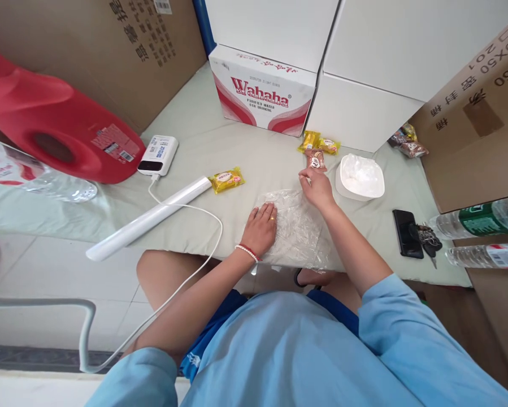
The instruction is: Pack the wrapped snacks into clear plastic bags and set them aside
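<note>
My left hand [261,227] lies flat, fingers together, on the near left edge of a clear plastic bag [296,229] spread on the pale cloth-covered surface [203,152]. My right hand [316,185] rests at the bag's far edge, fingers curled, fingertips by a brown snack packet [316,160]. Whether it grips anything is unclear. Two yellow snack packets [319,143] lie just beyond, and another yellow packet [226,180] lies to the left.
A white bowl lined with plastic [359,177] stands right of my right hand. A white roll [147,217], a power bank [158,155] with cable, a red jug [54,127], a Wahaha box [262,93], a phone [407,233], keys and bottles [482,220] surround the spot.
</note>
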{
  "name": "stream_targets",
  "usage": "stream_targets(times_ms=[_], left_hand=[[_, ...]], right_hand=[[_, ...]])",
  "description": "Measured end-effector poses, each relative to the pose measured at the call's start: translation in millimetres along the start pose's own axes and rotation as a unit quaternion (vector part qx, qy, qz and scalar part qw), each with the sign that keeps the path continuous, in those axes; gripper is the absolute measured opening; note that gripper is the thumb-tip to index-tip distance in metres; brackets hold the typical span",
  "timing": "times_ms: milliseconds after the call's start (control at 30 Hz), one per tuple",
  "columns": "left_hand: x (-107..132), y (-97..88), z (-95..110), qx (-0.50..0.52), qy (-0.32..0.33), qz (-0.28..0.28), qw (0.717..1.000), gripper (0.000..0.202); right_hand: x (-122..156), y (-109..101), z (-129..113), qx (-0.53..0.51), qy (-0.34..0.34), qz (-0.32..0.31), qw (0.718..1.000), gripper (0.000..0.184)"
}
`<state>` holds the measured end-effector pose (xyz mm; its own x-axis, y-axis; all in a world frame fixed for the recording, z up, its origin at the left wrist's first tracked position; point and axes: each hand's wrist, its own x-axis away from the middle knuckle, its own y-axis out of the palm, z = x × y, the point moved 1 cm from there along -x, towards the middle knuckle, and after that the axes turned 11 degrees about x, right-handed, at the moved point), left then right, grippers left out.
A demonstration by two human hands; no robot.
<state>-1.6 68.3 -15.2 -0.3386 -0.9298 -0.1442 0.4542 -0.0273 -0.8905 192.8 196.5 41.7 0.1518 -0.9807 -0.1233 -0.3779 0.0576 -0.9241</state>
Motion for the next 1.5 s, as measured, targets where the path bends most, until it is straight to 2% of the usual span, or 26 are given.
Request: stream_targets(times_ms=[100, 167, 267, 333, 367, 400, 467, 633, 733, 800, 867, 967, 1100, 1200, 1233, 1300, 1400, 1500], left_hand=[[0.3, -1.7, 1.0, -0.004, -0.003, -0.009, 1.0, 0.053], [0.6, -1.3, 0.5, -0.005, -0.002, -0.012, 1.0, 0.053], [1.4, -0.2, -0.4, -0.003, 0.006, -0.01, 1.0, 0.053], [1.8, -0.3, -0.7, -0.003, 0.009, -0.008, 1.0, 0.053], [2.0, -0.5, -0.8, -0.003, 0.01, -0.008, 1.0, 0.053], [2.0, -0.8, -0.8, -0.002, 0.01, -0.008, 1.0, 0.053], [2.3, -1.3, -1.0, 0.0, 0.008, -0.008, 1.0, 0.054], [3.5, -0.1, -0.7, 0.002, -0.014, 0.005, 1.0, 0.054], [3.7, 1.2, 0.1, -0.005, -0.05, 0.011, 0.999, 0.055], [3.5, 1.6, 0.4, -0.006, -0.063, 0.015, 0.998, 0.057], [3.3, 1.7, 0.5, -0.001, -0.053, 0.014, 0.999, 0.056], [3.5, 1.8, -0.2, 0.007, -0.026, 0.013, 1.0, 0.055], [4.0, 1.5, -0.9, 0.009, -0.017, 0.018, 1.0, 0.054], [4.1, 0.2, -0.4, 0.009, -0.016, 0.017, 1.0, 0.054], [4.2, -0.5, -0.1, 0.008, -0.015, 0.016, 1.0, 0.054], [4.4, -1.9, 0.6, 0.007, -0.013, 0.015, 1.0, 0.055], [4.5, -3.0, 1.5, 0.008, -0.016, 0.016, 1.0, 0.057], [3.9, -2.3, 2.3, 0.008, -0.046, 0.021, 0.999, 0.057]], right_hand=[[-29.5, -3.3, -2.5, 0.051, 0.038, -0.142, 0.988, 0.039], [-38.4, -0.5, -5.4, 0.014, 0.072, -0.245, 0.967, 0.053], [-39.3, 3.9, -11.1, -0.101, 0.107, -0.396, 0.906, 0.06], [-38.0, 5.1, -16.3, -0.169, 0.083, -0.473, 0.861, 0.052], [-38.6, 5.2, -19.3, -0.201, 0.06, -0.487, 0.848, 0.047], [-40.5, 5.3, -22.2, -0.23, 0.035, -0.486, 0.843, 0.043], [-48.1, 5.7, -27.0, -0.279, 0.004, -0.445, 0.851, 0.038], [-77.6, 5.0, -23.8, -0.34, 0.01, -0.274, 0.9, 0.033], [-89.0, -0.4, -12.1, -0.321, 0.024, -0.165, 0.932, 0.03], [-91.4, -3.4, -5.9, -0.261, 0.035, -0.123, 0.957, 0.027], [-90.5, -2.9, -5.4, -0.191, 0.033, -0.133, 0.972, 0.028], [-85.9, 5.1, -15.6, -0.116, 0.046, -0.251, 0.96, 0.041], [-77.3, 17.3, -33.5, -0.032, 0.084, -0.435, 0.896, 0.053], [-71.0, 22.1, -41.5, -0.073, 0.006, -0.538, 0.84, 0.042], [-70.1, 22.9, -42.9, -0.108, -0.02, -0.543, 0.832, 0.038], [-72.2, 23.5, -44.1, -0.184, -0.044, -0.495, 0.848, 0.032], [-83.5, 20.2, -43.7, -0.269, -0.044, -0.358, 0.893, 0.027], [-96.6, 9.4, -43.2, -0.265, -0.072, -0.237, 0.932, 0.022]])
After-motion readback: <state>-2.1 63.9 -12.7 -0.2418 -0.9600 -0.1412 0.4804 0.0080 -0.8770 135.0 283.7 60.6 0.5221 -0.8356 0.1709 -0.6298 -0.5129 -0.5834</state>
